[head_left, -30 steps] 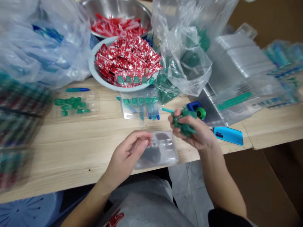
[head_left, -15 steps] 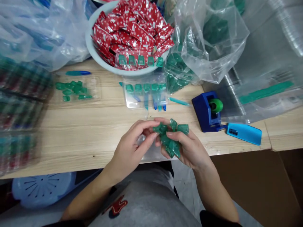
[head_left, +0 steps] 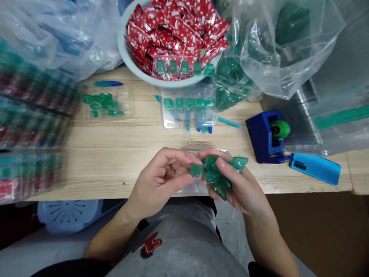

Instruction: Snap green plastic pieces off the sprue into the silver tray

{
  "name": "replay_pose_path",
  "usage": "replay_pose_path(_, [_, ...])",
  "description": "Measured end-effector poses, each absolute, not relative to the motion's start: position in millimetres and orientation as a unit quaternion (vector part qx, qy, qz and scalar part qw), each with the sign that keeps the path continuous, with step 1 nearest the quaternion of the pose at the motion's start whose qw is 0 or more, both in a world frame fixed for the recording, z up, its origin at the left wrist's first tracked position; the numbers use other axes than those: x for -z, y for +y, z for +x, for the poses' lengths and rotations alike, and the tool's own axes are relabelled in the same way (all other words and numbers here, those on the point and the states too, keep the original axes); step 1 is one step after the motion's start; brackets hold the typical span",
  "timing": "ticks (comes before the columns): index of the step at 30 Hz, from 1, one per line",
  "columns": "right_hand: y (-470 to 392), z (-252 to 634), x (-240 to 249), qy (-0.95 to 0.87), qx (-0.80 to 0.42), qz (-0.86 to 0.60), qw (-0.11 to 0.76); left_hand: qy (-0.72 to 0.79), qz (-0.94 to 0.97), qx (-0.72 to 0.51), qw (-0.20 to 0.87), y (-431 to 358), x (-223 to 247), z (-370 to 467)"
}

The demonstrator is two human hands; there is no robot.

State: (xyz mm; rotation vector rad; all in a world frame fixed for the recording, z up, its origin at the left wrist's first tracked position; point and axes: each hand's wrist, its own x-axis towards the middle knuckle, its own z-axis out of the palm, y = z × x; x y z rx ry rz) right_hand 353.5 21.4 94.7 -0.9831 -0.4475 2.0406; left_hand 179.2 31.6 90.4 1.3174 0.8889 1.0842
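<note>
The green translucent pieces (head_left: 212,176) are bunched above the near edge of the wooden table (head_left: 98,161), near the middle of the scene. The right hand (head_left: 245,190) is closed loosely around this clump, its thumb pressing on top and a few pieces jutting out. The left hand (head_left: 154,184) is curled, thumb and fingertips meeting at a single green piece (head_left: 196,171) on the clump's left side; whether that piece is fully free of the others, I cannot tell.

Under the hands lies a clear plastic tray (head_left: 191,189), largely hidden by them. Farther back, another clear tray (head_left: 170,122) has green pieces in a row, with blue and teal sticks by it. To the left, loose green pieces lie in a shallow clear tray (head_left: 127,111); to the right stand a blue tape dispenser (head_left: 261,134) and, beside it, a blue phone (head_left: 319,169). A bowl (head_left: 125,57) of red packets (head_left: 173,30) sits at the far side.

The step in hand appears to be singling out one piece. Such a move calls for a light fingertip pinch on the left and a steady hold on the right, as loose pieces could slip.
</note>
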Motion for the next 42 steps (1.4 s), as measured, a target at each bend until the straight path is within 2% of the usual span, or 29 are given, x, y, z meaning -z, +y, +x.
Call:
replay_pose_path(5, [16,350,-100,-0.246,-0.780,-0.444,0.365,0.375,0.628,-0.467,0.498,28,-91,177])
replay_pose_path(11, [17,351,-111,-0.361,-0.717,-0.483,0.350,0.341,0.647,-0.472,0.492,25,-86,172])
replay_pose_path(20, [10,350,-111,-0.572,-0.515,-0.525,0.363,0.388,0.769,-0.350,0.368,23,-92,166])
replay_pose_path(24, [6,351,-110,-0.616,-0.459,-0.528,0.362,0.392,0.779,-0.327,0.364,23,-94,168])
replay_pose_path(30, [5,353,-117,-0.646,-0.436,-0.515,0.357,0.370,0.770,-0.330,0.401,25,-95,164])
replay_pose_path(37, [4,352,-114,-0.641,-0.437,-0.511,0.369,0.361,0.822,-0.346,0.273,30,-95,169])
replay_pose_path(42, [4,346,-109,-0.573,-0.467,-0.536,0.409,0.358,0.765,-0.419,0.333,25,-86,172])
